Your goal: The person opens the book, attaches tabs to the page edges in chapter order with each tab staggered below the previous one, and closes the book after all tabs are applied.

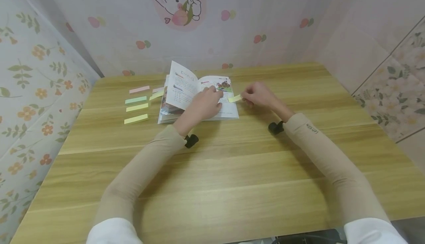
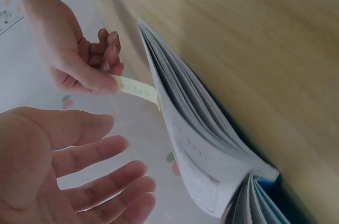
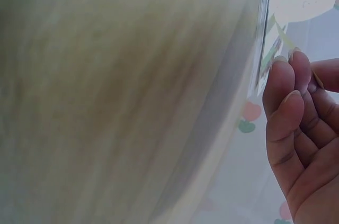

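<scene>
An open book lies near the far side of the table, its left-hand pages standing partly raised. My left hand is over the right-hand page with its fingers relaxed and spread; in the left wrist view the left hand holds nothing. Between thumb and forefinger my right hand pinches one end of a yellow sticky strip. The strip's other end overlaps the right page's outer edge. Handwritten marks show on the strip in the left wrist view. Curled fingers of the right hand partly hide it in the right wrist view.
Left of the book lie a pink strip, a green strip and two yellow strips. Another yellow strip sticks out at the book's left edge. A printed curtain hangs behind the wooden table.
</scene>
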